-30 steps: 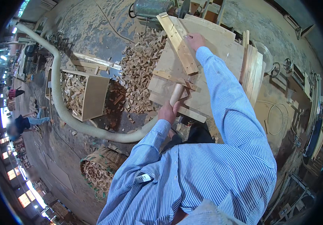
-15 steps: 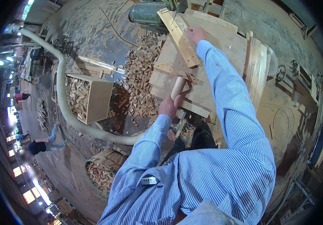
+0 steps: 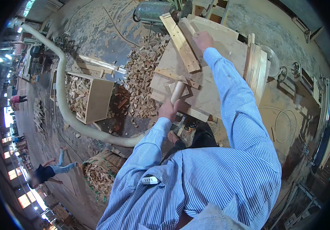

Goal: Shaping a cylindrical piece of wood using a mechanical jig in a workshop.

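Two hands were occupied at the counter (image 3: 220, 76). The left hand (image 3: 168, 110), on the near side, had its fingers closed around a rod (image 3: 178, 93). This rod pointed away from the body, almost in line with the forearm, which seemed a comfortable position for pushing or steadying. Its far end appeared to meet a cross strip (image 3: 166, 73), but I could not tell whether they were joined.

The right hand (image 3: 203, 41) was stretched far across, probably because the stick (image 3: 187, 26) lay near the far edge. Its fingers were bent at the near end of this stick; whether they gripped it or only pressed it, I could not tell. Just to the left, a long board (image 3: 180, 44) lay at a slant.

Several planks (image 3: 258, 67) were gathered along the right edge, perhaps to leave the middle free. On the left, offcuts (image 3: 144, 74) were heaped on the floor, while a box (image 3: 100, 101) and a basket (image 3: 109, 158) held more, presumably so that these did not spread.
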A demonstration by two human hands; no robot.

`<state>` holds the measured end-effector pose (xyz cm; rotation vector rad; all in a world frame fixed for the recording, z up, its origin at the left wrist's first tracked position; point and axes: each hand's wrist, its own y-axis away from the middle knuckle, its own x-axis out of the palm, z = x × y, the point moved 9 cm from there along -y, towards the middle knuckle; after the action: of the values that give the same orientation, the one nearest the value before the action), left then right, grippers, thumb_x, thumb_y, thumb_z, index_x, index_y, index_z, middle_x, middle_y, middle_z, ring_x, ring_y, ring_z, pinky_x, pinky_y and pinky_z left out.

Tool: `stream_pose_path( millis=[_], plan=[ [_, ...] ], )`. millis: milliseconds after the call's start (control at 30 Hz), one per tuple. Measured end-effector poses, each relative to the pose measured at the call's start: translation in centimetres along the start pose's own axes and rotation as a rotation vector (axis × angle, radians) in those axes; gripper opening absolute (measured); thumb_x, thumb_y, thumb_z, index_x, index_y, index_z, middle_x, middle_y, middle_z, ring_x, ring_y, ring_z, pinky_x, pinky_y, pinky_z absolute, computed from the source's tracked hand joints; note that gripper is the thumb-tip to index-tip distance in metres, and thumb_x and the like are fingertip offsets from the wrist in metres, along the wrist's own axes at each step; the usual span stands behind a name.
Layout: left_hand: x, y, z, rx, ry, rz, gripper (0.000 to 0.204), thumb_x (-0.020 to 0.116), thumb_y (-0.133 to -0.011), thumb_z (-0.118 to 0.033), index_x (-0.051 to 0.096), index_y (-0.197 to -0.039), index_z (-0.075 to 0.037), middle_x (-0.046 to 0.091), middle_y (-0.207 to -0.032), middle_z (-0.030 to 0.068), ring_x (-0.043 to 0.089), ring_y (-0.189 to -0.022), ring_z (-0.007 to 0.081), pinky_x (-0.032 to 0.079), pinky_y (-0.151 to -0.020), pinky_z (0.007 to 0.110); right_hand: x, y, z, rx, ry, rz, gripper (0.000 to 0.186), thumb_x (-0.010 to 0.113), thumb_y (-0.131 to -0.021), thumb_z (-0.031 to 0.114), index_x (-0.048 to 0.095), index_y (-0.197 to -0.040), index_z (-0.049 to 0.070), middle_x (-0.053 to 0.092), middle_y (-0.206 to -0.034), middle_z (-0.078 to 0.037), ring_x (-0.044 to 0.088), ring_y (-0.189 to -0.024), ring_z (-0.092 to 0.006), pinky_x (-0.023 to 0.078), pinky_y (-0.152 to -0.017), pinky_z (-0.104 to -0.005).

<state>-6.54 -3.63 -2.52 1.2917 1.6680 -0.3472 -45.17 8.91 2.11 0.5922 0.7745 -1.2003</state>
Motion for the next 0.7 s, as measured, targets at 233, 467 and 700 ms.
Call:
stream_pose_path(
  millis=[233, 467, 700],
  plan=[
    [0.3, 2.5, 1.6, -0.003, 0.012, 0.048, 0.06, 0.052, -0.101, -0.058, 0.057, -0.106, 0.001, 0.068, -0.094, 0.0326, 0.065, -0.092, 0.0517, 0.051, -0.08, 0.058, 2.3, 5.2, -2.0, 0.082, 0.011, 0.01, 0.036, 0.067, -0.092, 0.039, 0.077, -0.108, 0.008, 0.073, -0.104, -0.023, 0.07, -0.099, -0.0399, 0.054, -0.09, -0.0494],
    [0.5, 3.8, 3.2, -0.035, 0.026, 0.087, 0.061, 0.053, -0.1, -0.059, 0.058, -0.112, 0.001, 0.07, -0.095, 0.0316, 0.068, -0.091, 0.0501, 0.052, -0.08, 0.058, 4.9, 4.6, -0.2, 0.068, -0.075, -0.022, 0.033, 0.066, -0.092, 0.042, 0.079, -0.105, 0.015, 0.075, -0.102, -0.017, 0.07, -0.096, -0.0392, 0.054, -0.087, -0.0496],
    [-0.1, 3.3, 2.0, -0.006, 0.042, 0.034, 0.057, 0.056, -0.101, -0.055, 0.056, -0.099, 0.002, 0.068, -0.081, 0.0304, 0.067, -0.08, 0.0508, 0.052, -0.071, 0.058, 5.8, 0.3, 0.5, 0.027, -0.063, -0.031, 0.034, 0.065, -0.092, 0.045, 0.08, -0.103, 0.016, 0.076, -0.1, -0.015, 0.07, -0.094, -0.0384, 0.054, -0.087, -0.0489]
  ],
)
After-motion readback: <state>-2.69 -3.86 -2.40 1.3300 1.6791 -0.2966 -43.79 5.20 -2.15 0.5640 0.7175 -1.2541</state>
